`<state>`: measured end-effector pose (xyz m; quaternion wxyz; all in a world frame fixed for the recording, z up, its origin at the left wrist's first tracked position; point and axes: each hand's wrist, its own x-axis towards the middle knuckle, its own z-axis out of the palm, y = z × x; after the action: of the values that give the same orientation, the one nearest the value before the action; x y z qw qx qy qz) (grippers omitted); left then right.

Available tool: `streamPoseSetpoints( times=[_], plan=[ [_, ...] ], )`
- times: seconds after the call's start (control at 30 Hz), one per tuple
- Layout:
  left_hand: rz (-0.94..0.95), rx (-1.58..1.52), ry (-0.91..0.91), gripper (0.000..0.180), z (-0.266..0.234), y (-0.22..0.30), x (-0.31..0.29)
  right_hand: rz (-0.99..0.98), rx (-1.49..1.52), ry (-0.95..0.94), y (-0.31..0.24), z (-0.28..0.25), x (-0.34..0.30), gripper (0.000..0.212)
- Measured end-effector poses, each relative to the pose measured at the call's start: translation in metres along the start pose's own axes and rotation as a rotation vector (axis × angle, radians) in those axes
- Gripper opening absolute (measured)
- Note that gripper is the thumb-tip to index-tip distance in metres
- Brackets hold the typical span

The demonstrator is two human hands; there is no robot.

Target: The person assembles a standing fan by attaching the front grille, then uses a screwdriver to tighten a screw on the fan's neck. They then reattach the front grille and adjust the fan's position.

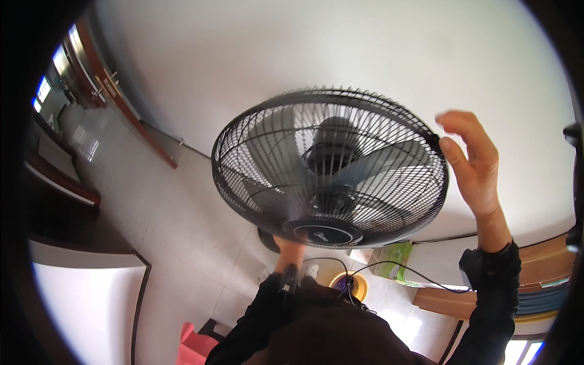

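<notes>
A black electric fan (365, 173) with a round wire cage and dark blades fills the middle of the view, its front tilted down toward me. My right hand (477, 164) is at the right rim of the cage, next to a small black clip. Its thumb and forefinger are curved and apart, with the thumb at the rim; whether it touches cannot be told. My left hand (292, 246) reaches under the cage's near edge. Only the wrist and a bit of the hand show there, and its fingers are hidden behind the fan.
A white wall rises behind the fan, and a brown door (115, 91) stands at the far left. On the tiled floor are a yellow basin (360, 286), a green box (392, 258) and a pink thing (194, 347). A black cable (420, 277) runs toward my right sleeve.
</notes>
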<state>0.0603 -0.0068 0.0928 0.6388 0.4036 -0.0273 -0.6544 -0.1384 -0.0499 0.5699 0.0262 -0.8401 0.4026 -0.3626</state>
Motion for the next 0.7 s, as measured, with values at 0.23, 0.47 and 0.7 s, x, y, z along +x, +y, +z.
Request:
streamPoseSetpoints(
  times=[0.23, 0.47, 0.7],
  plan=[
    [0.310, 0.862, -0.064, 0.044, -0.026, -0.018, 0.023, 0.085, -0.059, -0.084, -0.001, -0.016, -0.013, 0.025],
    [-0.107, -0.073, 0.123, 0.042, 0.008, 0.011, -0.010, 0.058, -0.036, -0.293, 0.003, -0.028, 0.007, 0.039],
    [-0.097, -0.179, 0.170, 0.046, 0.024, 0.027, -0.021, 0.052, -0.055, -0.341, -0.006, -0.027, 0.021, 0.022]
  ],
)
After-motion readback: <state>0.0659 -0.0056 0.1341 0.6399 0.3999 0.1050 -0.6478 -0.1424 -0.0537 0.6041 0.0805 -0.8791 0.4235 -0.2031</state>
